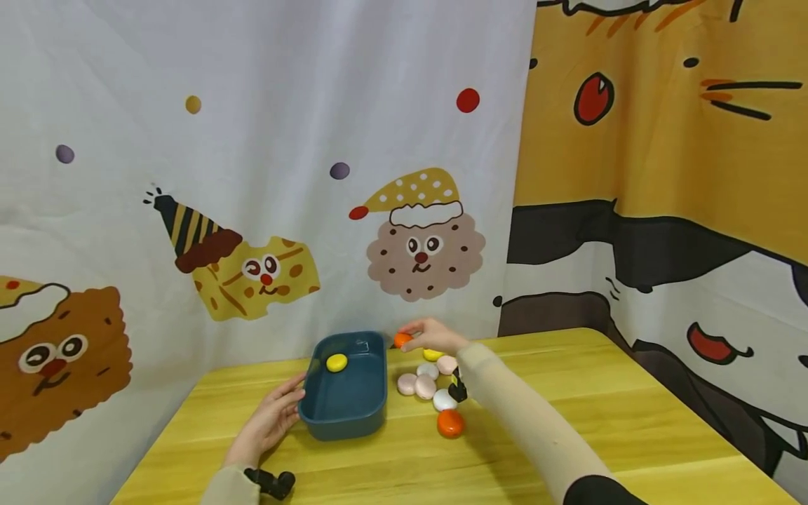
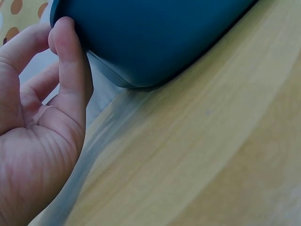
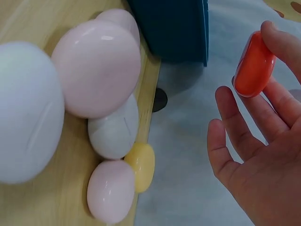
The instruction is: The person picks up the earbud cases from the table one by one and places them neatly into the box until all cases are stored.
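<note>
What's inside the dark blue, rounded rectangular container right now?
One glossy yellow oval piece lies in the dark blue container, toward its far left. The near wall hides whatever is directly behind it.

The head view looks forward and down over the table (image 1: 391, 466) while both close-up wrist views share the tray (image 1: 350, 396).

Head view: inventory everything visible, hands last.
Table: 1, yellow, foreground
Curtains: count unclear, multicoloured, behind table
Box: 1, teal, on table
Yellow pebbles: 2, yellow, box and table
Orange pebbles: 2, reddish, one on table, one held
Pink pebbles: 3, pale, right of box
White pebbles: 2, white, right of box
Cameras: 2, black, one per wrist
Sleeves: 2, mostly beige, both arms
Left hand: 1, touching box's left side
Right hand: 1, holding orange pebble
</note>
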`<state>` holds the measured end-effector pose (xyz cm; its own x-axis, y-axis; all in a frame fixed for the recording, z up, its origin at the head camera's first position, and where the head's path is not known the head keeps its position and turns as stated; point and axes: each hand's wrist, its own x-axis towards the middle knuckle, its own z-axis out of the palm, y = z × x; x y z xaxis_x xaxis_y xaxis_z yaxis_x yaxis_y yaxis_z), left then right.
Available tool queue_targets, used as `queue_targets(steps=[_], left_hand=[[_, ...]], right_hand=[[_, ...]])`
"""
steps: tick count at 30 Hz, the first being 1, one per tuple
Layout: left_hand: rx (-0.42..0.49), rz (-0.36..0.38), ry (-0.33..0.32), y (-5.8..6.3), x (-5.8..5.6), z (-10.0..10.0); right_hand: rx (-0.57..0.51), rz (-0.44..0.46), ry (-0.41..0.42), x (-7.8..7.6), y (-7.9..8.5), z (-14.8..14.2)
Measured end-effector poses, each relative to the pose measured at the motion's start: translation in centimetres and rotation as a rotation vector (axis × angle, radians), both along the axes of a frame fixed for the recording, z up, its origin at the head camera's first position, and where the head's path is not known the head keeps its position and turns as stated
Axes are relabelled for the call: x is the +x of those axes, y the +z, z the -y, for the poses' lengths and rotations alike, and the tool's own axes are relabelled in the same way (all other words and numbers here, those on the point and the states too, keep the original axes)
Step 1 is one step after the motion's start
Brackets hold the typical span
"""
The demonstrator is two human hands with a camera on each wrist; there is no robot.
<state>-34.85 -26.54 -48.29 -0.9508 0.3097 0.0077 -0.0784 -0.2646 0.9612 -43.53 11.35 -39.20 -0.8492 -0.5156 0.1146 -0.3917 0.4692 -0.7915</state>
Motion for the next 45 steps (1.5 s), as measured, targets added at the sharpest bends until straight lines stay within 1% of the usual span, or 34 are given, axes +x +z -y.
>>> queue_targets(steps=[6, 10, 14, 18, 21, 23, 29, 32, 35, 39, 45], left_hand=[[-0.021, -0.01, -0.011, 0.2, -0.1, -0.3], [-0.005, -0.025, -0.022, 0.1, -0.1, -0.2], [0.013, -0.022, -0.031, 0.0, -0.1, 0.0], [0.001, -0.013, -0.014, 0.0, -0.1, 0.1], [-0.028, -0.019, 0.004, 0.3, -0.2, 0.0], [-0.04, -0.028, 0.004, 0.3, -0.3, -0.1], [-0.012, -0.016, 0.015, 0.2, -0.1, -0.4], [-0.007, -0.02, 0.017, 0.1, 0.0, -0.5], [-0.006, -0.021, 0.001, 0.0, 0.0, -0.5], [-0.009, -0.033, -0.003, -0.1, -0.1, -0.5], [0.027, -0.047, -0.035, -0.2, -0.1, -0.2]], right_hand=[[0.011, -0.009, 0.0, 0.1, 0.4, 1.1], [0.006, 0.006, 0.018, -0.1, 0.4, 2.0], [0.013, 0.003, 0.033, -0.3, 0.5, 2.7], [0.009, 0.004, 0.036, -0.5, 0.8, 3.5], [-0.003, 0.01, 0.033, -0.6, 0.9, 3.8], [-0.013, 0.016, 0.032, -0.7, 0.9, 4.0], [-0.01, 0.046, 0.056, -0.4, 1.0, 5.1], [-0.013, 0.049, 0.051, -0.2, 1.2, 5.6], [-0.005, 0.034, 0.042, -0.2, 1.3, 6.1], [0.007, 0.018, 0.039, -0.4, 1.5, 6.8], [0.014, 0.011, 0.052, -0.6, 1.4, 7.7]])
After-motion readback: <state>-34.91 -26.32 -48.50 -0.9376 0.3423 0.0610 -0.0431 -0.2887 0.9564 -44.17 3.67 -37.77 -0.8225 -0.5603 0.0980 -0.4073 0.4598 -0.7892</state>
